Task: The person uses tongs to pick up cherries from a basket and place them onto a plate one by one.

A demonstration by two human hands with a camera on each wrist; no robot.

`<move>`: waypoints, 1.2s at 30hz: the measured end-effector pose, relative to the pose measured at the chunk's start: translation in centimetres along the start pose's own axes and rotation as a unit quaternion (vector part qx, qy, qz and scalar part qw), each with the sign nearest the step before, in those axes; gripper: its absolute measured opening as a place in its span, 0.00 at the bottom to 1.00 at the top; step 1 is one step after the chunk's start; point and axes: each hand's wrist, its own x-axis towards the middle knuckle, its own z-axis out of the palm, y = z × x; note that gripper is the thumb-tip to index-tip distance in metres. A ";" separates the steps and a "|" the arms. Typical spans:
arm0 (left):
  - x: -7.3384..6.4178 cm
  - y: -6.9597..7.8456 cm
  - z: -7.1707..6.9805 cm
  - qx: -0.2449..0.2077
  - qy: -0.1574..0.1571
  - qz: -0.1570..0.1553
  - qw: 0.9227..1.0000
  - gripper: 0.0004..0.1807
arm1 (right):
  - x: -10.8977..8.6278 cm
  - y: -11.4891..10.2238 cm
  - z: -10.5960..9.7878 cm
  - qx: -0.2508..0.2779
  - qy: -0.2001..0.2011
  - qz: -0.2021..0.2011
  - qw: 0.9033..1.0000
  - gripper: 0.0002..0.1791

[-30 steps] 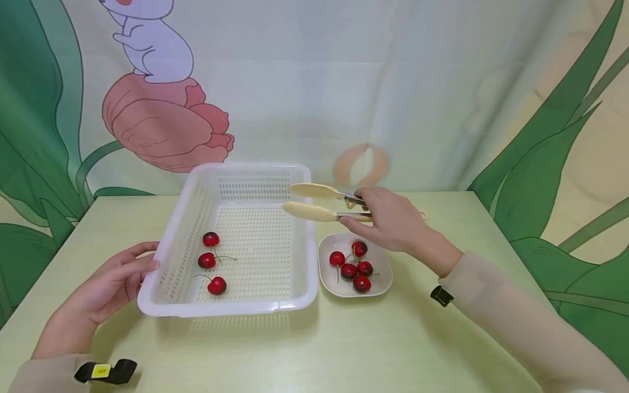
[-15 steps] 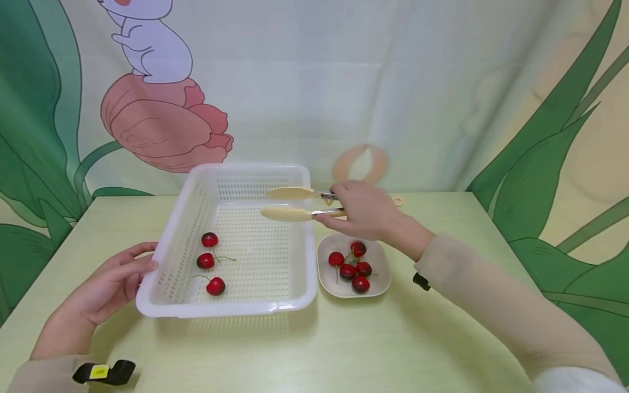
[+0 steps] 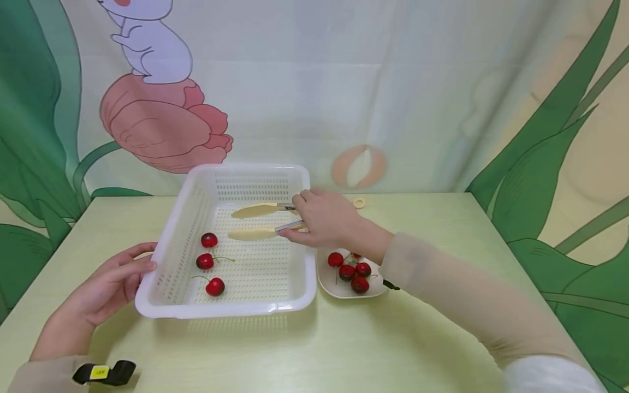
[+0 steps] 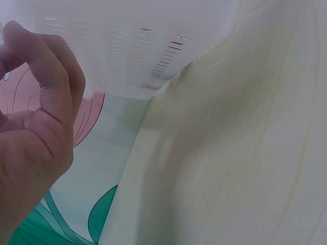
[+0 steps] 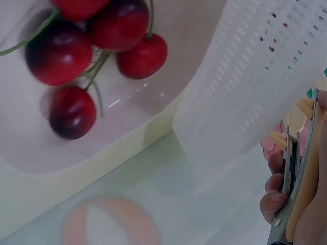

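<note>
My right hand (image 3: 326, 218) grips a pair of tongs (image 3: 253, 233) with cream-coloured tips and metal arms. The tips stand apart over the inside of the white plastic basket (image 3: 226, 310), with nothing between them. In the right wrist view, fingers curl round the tongs (image 5: 294, 173) at the right edge. My left hand (image 3: 105, 281) holds the basket's left rim, its fingertips right at the edge. Along the left side of the basket lie a dark red cherry (image 3: 208, 240), a second cherry (image 3: 205, 261) and a third cherry (image 3: 215, 286), the lower two with green stems showing.
Right of the basket stands a small pale dish (image 3: 326, 289) holding several cherries (image 3: 346, 272); my right hand and wrist partly cover its back. The light green table (image 3: 344, 349) meets a printed curtain (image 3: 432, 109) at its back edge.
My right hand has moved left and toward me with the tongs, bringing their tips from the basket's right rim to over its middle. The left hand, basket and cherries have stayed put.
</note>
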 end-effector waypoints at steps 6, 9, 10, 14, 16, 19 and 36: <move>0.0 0.0 -0.1 0.000 0.001 0.002 1.000 0.16 | 1.7 -2.0 0.0 -0.026 -0.016 -0.018 0.999 0.40; -0.1 0.1 -0.1 0.000 0.001 0.004 1.000 0.16 | 2.6 -2.6 0.1 -0.026 -0.028 -0.020 0.999 0.41; -0.1 0.0 -0.2 -0.001 -0.001 0.006 1.000 0.16 | 3.0 -2.8 0.2 -0.022 -0.033 -0.019 0.999 0.41; -0.1 -0.1 -0.2 -0.002 -0.006 0.009 1.000 0.17 | 4.2 -3.5 0.7 -0.008 -0.051 -0.012 0.999 0.40; -0.1 -0.1 -0.3 -0.004 -0.011 0.011 1.000 0.17 | 4.6 -3.9 0.9 -0.002 -0.058 -0.012 0.998 0.39; 0.0 -0.2 -0.2 -0.004 -0.014 0.014 1.000 0.17 | 5.1 -4.4 1.3 -0.004 -0.062 -0.015 0.998 0.37; 0.0 -0.2 -0.2 -0.010 -0.017 0.017 1.000 0.17 | 7.2 -6.3 3.0 -0.006 -0.103 0.001 0.995 0.34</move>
